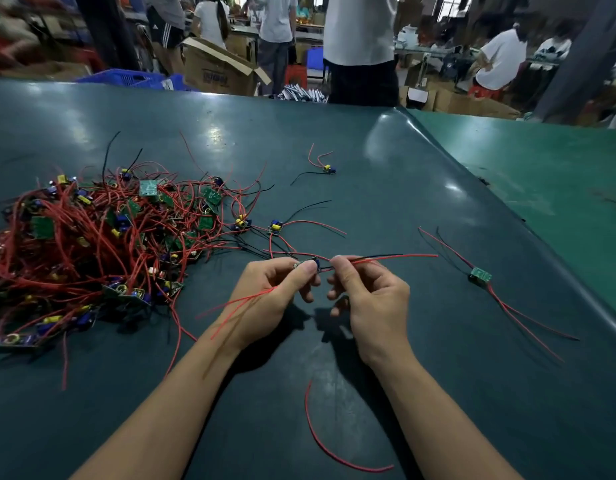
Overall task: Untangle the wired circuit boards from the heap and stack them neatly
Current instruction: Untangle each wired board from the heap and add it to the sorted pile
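Loose wire: one red strand lies alone on the surface, nearest me, between my forearms.
Left hand: clamped on the board, thumb and forefinger pinching it; two red leads trail back over my wrist.
Right hand: fingers pinched on that board's red and black wires, I judge to draw them straight.
Heap: one tangle at my left, boards too many to count.
Freed boards: I count four clear of the heap, lying singly: two at its right edge, one far off, one at my right, perhaps the stack's start.
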A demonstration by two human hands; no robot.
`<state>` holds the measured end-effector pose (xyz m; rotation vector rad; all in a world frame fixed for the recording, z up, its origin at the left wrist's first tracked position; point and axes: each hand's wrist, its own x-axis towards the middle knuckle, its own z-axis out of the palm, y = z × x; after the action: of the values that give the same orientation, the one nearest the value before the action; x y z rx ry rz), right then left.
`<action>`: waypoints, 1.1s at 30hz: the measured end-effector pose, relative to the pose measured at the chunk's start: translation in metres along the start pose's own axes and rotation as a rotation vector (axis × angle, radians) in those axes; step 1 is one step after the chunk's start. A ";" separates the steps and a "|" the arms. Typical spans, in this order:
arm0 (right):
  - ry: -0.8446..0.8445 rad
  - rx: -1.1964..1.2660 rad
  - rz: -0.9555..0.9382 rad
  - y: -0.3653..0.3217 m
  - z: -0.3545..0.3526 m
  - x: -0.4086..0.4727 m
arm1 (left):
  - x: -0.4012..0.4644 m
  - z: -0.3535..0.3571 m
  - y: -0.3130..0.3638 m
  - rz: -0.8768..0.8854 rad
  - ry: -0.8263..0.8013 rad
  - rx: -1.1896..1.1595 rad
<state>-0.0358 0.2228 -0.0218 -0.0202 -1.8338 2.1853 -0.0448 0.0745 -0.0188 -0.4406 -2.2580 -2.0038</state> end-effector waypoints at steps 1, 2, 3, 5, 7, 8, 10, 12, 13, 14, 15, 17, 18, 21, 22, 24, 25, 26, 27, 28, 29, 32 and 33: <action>0.016 -0.019 -0.024 0.000 0.000 0.000 | 0.000 -0.001 0.000 -0.004 -0.006 -0.003; 0.040 -0.033 -0.038 0.000 0.000 0.001 | 0.000 -0.002 -0.001 -0.014 -0.007 -0.009; 0.073 -0.041 -0.044 0.000 -0.001 0.003 | 0.000 -0.002 -0.001 -0.033 -0.004 -0.017; 0.164 -0.055 -0.050 0.000 -0.004 0.007 | 0.001 -0.003 0.000 -0.062 -0.006 -0.035; 0.241 -0.085 -0.075 0.000 -0.006 0.010 | 0.000 -0.003 0.000 -0.066 -0.021 -0.033; 0.271 -0.099 -0.093 0.001 -0.007 0.012 | 0.000 -0.003 0.000 -0.068 -0.022 -0.039; 0.352 -0.112 -0.117 0.003 -0.011 0.014 | 0.001 -0.005 0.001 -0.082 -0.010 -0.082; 0.415 -0.116 -0.113 0.003 -0.014 0.016 | -0.001 -0.005 0.003 -0.087 -0.012 -0.103; 0.433 -0.117 -0.109 0.003 -0.015 0.017 | -0.002 -0.004 0.004 -0.089 -0.011 -0.104; 0.461 -0.102 -0.108 0.001 -0.016 0.018 | -0.002 -0.003 0.004 -0.090 0.002 -0.110; 0.518 -0.054 -0.104 -0.002 -0.018 0.020 | -0.002 -0.002 0.005 -0.089 0.037 -0.127; 0.652 0.137 -0.097 -0.012 -0.030 0.027 | 0.003 -0.002 0.004 -0.105 0.185 -0.215; 0.674 0.213 -0.087 -0.017 -0.035 0.030 | 0.006 -0.004 0.003 -0.120 0.270 -0.277; 0.355 0.191 0.033 -0.017 -0.030 0.022 | 0.009 -0.005 0.003 -0.117 0.328 -0.343; 0.168 0.131 0.104 -0.014 -0.020 0.015 | 0.008 -0.004 0.003 -0.102 0.284 -0.309; -0.110 0.031 0.208 -0.009 0.000 0.001 | 0.003 -0.002 0.002 -0.083 0.167 -0.220; -0.156 0.038 0.225 -0.007 0.006 -0.002 | 0.001 -0.002 0.001 -0.081 0.114 -0.188; -0.152 0.069 0.231 -0.007 0.008 -0.002 | 0.001 -0.002 0.001 -0.086 0.078 -0.172; -0.124 0.109 0.236 -0.008 0.007 -0.001 | 0.001 -0.003 0.001 -0.098 0.058 -0.172; -0.100 0.152 0.245 -0.009 0.003 0.001 | 0.001 -0.005 0.001 -0.116 0.050 -0.184; -0.089 0.193 0.258 -0.010 -0.001 0.004 | 0.002 -0.006 0.001 -0.134 0.043 -0.200; -0.143 0.222 0.308 -0.010 -0.008 0.008 | 0.002 -0.007 0.002 -0.136 -0.023 -0.201; -0.165 0.179 0.325 -0.010 -0.008 0.007 | 0.001 -0.007 0.003 -0.124 -0.048 -0.192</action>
<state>-0.0393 0.2336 -0.0125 -0.1113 -1.8169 2.6409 -0.0457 0.0677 -0.0149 -0.3763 -2.1790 -2.3075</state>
